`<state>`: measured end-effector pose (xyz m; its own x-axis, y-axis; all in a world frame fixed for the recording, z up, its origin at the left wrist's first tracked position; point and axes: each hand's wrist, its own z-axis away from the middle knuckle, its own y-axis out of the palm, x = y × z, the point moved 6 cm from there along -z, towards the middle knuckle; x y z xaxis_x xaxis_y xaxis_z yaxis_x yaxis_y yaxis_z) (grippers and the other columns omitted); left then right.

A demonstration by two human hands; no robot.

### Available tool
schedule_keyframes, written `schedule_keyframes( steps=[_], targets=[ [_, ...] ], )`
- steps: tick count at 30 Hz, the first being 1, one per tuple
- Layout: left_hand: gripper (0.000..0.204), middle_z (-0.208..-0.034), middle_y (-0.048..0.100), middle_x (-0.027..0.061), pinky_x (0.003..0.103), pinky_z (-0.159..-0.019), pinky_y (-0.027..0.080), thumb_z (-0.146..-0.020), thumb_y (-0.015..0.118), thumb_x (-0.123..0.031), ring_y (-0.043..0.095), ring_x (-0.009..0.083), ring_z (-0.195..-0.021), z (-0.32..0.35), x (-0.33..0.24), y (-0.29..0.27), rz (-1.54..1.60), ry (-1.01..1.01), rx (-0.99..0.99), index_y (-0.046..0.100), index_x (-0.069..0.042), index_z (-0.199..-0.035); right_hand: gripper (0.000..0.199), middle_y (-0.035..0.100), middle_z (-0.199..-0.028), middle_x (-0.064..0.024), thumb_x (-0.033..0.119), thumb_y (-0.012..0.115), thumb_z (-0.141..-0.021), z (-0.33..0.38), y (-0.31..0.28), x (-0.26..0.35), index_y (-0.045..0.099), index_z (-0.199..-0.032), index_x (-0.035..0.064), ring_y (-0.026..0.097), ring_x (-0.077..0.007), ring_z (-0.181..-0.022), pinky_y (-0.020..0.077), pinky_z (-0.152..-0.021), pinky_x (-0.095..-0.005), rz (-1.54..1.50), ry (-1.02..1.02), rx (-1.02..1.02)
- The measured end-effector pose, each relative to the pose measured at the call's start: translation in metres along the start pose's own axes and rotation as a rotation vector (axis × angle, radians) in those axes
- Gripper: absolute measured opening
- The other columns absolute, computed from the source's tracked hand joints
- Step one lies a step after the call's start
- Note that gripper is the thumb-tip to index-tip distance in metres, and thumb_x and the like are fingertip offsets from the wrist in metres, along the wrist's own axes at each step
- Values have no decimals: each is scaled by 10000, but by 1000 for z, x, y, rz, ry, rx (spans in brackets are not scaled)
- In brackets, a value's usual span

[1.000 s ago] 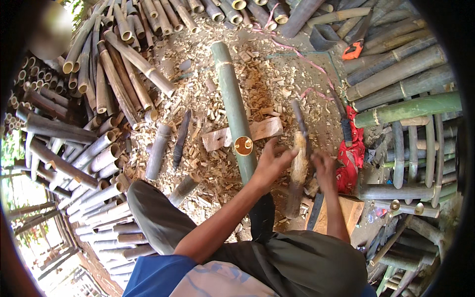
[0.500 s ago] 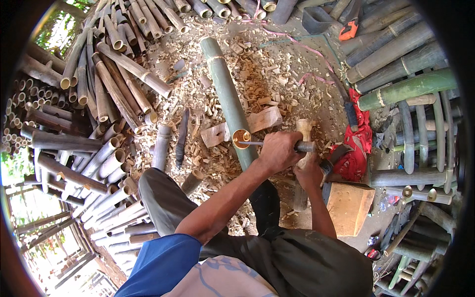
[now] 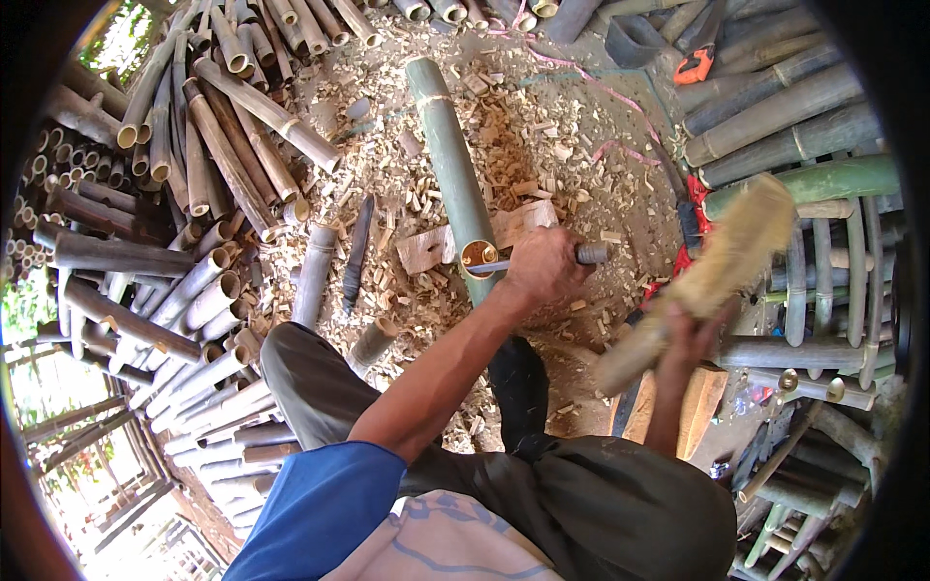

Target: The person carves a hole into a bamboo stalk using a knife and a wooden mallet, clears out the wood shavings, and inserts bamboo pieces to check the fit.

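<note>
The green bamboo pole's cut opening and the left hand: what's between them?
In the head view, the metal blade of a chisel-like tool runs from the left hand to the opening in the green bamboo pole.

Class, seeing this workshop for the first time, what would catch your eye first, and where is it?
Probably the pale, blurred wooden mallet in the right hand, right of centre. Next, the green bamboo pole near the middle, where the left hand holds a chisel at its opening. Piled bamboo lengths crowd the left side.
</note>
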<state>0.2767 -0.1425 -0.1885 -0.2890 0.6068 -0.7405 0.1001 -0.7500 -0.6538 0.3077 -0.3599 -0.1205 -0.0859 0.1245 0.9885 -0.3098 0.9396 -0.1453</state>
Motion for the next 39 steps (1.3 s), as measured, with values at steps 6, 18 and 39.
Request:
schedule_keyframes(
  steps=[6,18,39],
  targets=[
    [269,-841,743,180,484,-809,569,-775,776,-259,723,382,-847,18,12,-23,30,55,-40,773,-86,-980,977,399,-1560,-217,162,757,-839,-18,6,20,204,-1627,-2,497,-323,-1363,421,-1130,-421,398,-124,337],
    [173,-790,756,91,422,-719,550,-786,794,-211,692,230,-671,8,38,-27,306,119,11,790,-102,-920,1001,448,-1497,-216,82,731,-805,9,71,39,176,-1635,-1,544,-303,-1268,430,-1100,-379,224,39,379],
    [121,-751,728,30,310,-598,494,-788,792,-156,644,121,-670,-38,35,-22,505,136,555,772,-42,-827,819,247,-1683,-229,235,620,-990,-45,74,-59,174,-1645,30,261,-354,-1547,199,-1256,-432,753,-168,309]
  ],
)
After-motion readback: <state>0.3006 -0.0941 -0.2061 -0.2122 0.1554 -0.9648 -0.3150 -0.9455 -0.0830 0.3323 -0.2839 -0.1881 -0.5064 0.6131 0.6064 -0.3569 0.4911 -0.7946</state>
